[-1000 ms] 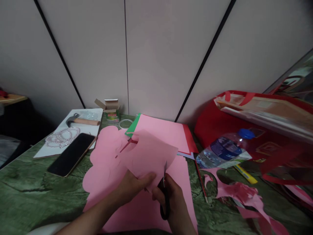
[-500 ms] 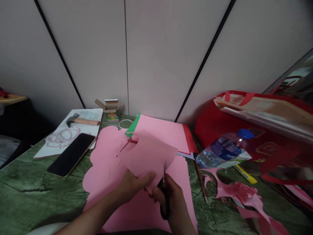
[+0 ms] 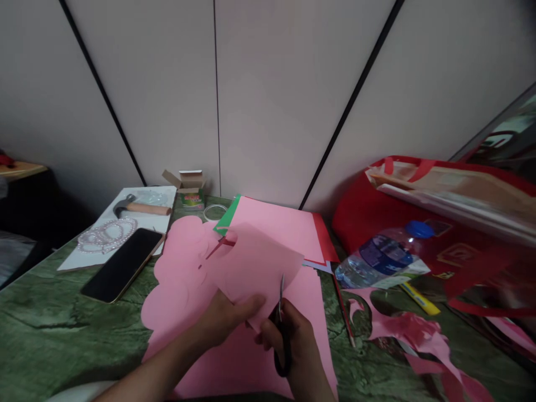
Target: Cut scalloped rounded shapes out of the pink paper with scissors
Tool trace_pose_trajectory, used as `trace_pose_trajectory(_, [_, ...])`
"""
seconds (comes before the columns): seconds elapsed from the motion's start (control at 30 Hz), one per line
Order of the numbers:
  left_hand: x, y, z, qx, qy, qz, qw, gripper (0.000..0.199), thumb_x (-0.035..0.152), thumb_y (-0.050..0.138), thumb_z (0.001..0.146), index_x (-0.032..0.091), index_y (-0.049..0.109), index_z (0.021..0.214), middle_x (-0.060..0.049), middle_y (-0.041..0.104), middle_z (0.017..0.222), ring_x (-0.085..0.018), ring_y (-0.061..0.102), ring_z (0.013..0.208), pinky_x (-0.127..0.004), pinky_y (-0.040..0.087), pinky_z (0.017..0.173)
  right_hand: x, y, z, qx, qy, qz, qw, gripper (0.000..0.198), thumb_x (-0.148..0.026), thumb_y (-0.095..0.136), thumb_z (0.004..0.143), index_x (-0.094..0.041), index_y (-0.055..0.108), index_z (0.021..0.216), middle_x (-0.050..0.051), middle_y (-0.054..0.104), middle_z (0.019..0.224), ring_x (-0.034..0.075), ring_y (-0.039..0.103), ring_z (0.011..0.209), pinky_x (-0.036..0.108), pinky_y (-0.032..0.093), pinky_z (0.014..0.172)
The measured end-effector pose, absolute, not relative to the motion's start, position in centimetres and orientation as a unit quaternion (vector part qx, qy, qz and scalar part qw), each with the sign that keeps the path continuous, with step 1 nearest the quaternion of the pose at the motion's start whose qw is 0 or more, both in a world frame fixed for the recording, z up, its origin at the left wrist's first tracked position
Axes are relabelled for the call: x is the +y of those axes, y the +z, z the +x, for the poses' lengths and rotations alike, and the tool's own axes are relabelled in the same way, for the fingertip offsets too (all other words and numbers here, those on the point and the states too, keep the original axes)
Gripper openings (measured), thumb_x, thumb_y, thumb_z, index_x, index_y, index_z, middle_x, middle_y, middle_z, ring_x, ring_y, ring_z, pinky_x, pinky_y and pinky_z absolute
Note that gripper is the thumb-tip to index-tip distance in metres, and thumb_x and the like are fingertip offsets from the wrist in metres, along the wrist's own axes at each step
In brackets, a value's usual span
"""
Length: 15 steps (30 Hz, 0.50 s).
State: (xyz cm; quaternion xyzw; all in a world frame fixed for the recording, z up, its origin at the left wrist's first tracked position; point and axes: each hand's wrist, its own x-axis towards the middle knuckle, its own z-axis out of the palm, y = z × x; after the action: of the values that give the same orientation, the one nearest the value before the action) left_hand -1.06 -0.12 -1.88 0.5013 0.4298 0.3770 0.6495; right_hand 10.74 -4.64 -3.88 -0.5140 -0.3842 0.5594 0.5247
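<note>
My left hand (image 3: 228,318) pinches the lower edge of a piece of pink paper (image 3: 255,262), thumb on top. The piece is raised above a stack of pink paper sheets (image 3: 247,368), and its upper left has a cut-out opening. In my right hand (image 3: 297,332) are black-handled scissors (image 3: 283,343), fingers through the loops. Their blades point away from me and meet the right part of the held paper. Scalloped pink cut shapes (image 3: 167,304) lie on the stack's left side. The undersides of both hands are hidden.
Left are a phone (image 3: 123,265), a hammer (image 3: 146,208), beads (image 3: 106,234) and a small open box (image 3: 192,192). Right are a red pencil (image 3: 344,312), a water bottle (image 3: 377,257), pink scraps (image 3: 419,335), a yellow tube (image 3: 421,298) and a red bag (image 3: 355,212). A wall rises behind.
Almost nothing differs. Both hands, the paper and the scissors keep nearly the same place.
</note>
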Motion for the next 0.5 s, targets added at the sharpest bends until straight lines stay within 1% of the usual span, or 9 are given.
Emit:
trace_pose_trajectory(0.2, [-0.01,-1.94,-1.02,0.416,0.381,0.501,0.656,0.009,0.023,0.057,0.066,0.014,0.056,0.062,0.002,0.056,0.048,-0.012,0.052,0.044,-0.023,0.038,0.042,-4.79,-3.72,10.88,-0.399,0.541,-0.515,0.533,0.019,-0.032,0.062,0.063,-0.017,0.050,0.067,-0.003,0.050,0.054,0.011,0.048,0.043,0.020,0.037,0.039])
trace_pose_trajectory(0.33, [-0.03,-1.78,-1.03,0.415,0.380,0.500,0.659,0.009,0.022,0.057,0.066,0.014,0.056,0.062,0.002,0.056,0.048,-0.012,0.051,0.045,-0.023,0.037,0.042,-4.76,-3.66,10.96,-0.415,0.548,-0.516,0.511,0.019,-0.032,0.062,0.065,-0.017,0.049,0.067,-0.004,0.049,0.054,0.011,0.049,0.044,0.020,0.038,0.039])
trace_pose_trajectory(0.5, [-0.06,-1.89,-1.12,0.417,0.382,0.495,0.660,0.010,0.024,0.058,0.068,0.014,0.057,0.066,0.001,0.057,0.052,-0.013,0.052,0.048,-0.023,0.038,0.044,-4.75,-3.91,10.69,-0.392,0.534,-0.531,0.528,0.021,-0.034,0.063,0.063,-0.017,0.049,0.063,-0.005,0.049,0.050,0.009,0.046,0.039,0.019,0.035,0.036])
